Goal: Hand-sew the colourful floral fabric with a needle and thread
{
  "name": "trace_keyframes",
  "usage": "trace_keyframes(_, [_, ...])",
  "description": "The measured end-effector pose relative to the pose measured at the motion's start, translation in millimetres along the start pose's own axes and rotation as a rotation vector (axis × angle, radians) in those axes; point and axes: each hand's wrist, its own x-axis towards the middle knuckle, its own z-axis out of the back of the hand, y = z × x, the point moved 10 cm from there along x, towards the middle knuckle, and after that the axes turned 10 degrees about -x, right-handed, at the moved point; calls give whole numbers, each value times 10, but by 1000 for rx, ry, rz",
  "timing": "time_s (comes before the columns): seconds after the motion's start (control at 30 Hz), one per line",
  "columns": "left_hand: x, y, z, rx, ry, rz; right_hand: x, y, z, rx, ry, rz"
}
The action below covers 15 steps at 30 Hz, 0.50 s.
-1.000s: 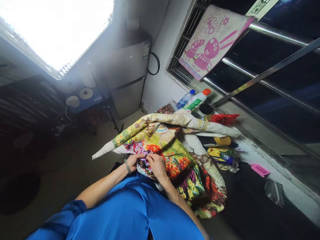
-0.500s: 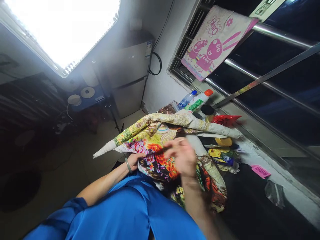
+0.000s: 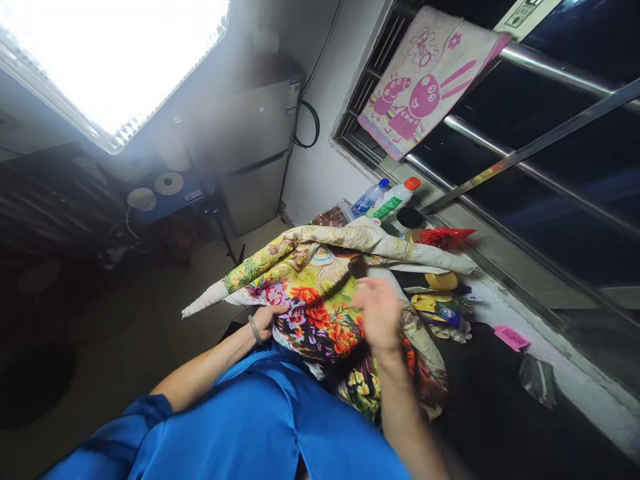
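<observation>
A bright flowered cloth point(image 3: 320, 303) lies bunched in front of me, spilling over a dark table. My left hand point(image 3: 267, 319), with a green bangle at the wrist, grips the cloth's near left edge. My right hand point(image 3: 379, 313) is raised above the cloth's middle, blurred by motion, its fingers loosely curled; whether it holds anything is not clear. My blue shirt fills the bottom of the view.
On the table behind the cloth stand a blue-capped bottle point(image 3: 369, 197), an orange-capped bottle point(image 3: 395, 198) and a red packet point(image 3: 443, 236). A yellow lid point(image 3: 443, 281) and a pink tag point(image 3: 510, 337) lie to the right. A pink cartoon towel point(image 3: 425, 77) hangs on window bars. A grey fridge point(image 3: 255, 153) stands at the back.
My right hand left the spot beside my left hand and rose to the right above the cloth. My left hand kept its grip on the cloth edge.
</observation>
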Motion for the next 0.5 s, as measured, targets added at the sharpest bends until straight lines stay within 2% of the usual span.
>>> trace_keyframes(0.1, [-48,1,-65,2,-2,7,-234,-286,-648,-113,295,-100])
trace_keyframes(0.17, [-46,-5,-74,14,-12,1,-387,-433,-898,-198,391,-136])
trace_keyframes(0.27, [-8,-13,-25,50,-36,-9,-493,-515,-1004,-271,415,-143])
trace_keyframes(0.5, [41,-75,104,148,-81,-80,-565,-475,-1039,-364,468,-104])
